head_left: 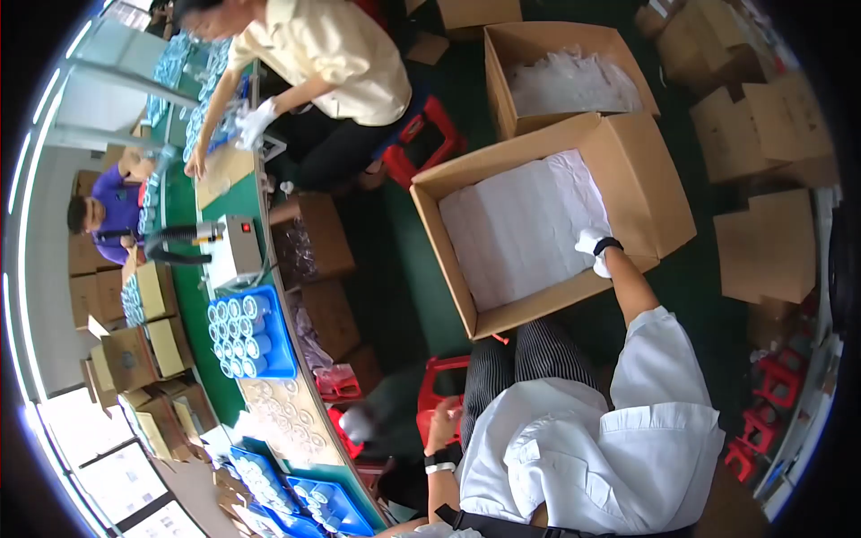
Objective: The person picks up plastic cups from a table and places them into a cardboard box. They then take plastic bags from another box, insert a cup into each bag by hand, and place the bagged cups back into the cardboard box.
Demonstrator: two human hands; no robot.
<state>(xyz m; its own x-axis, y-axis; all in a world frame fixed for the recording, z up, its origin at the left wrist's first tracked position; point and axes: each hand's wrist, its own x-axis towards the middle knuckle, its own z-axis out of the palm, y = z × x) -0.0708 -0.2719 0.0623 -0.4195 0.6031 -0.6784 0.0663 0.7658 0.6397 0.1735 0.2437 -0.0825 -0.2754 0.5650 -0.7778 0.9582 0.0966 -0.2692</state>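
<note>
My right hand (593, 243), in a white glove with a dark band at the wrist, reaches into a large open cardboard box (441, 255). It rests at the right edge of the white sheet (520, 235) that covers the contents. Its fingers look extended against the sheet, though white on white blurs their outline. Down by my left side, my left hand (441, 425) is bare-fingered, with a band at the wrist. Its fingers are loosely apart beside a red plastic stool (430, 394), and nothing shows in them.
Behind the box stands another carton (498, 85) holding clear plastic. Cardboard boxes (767, 242) and red stools (758, 421) line the right. Along the left workbench (291, 336) sit a blue tray (285, 341) of round parts and a white machine (238, 255). A co-worker (332, 72) sits there.
</note>
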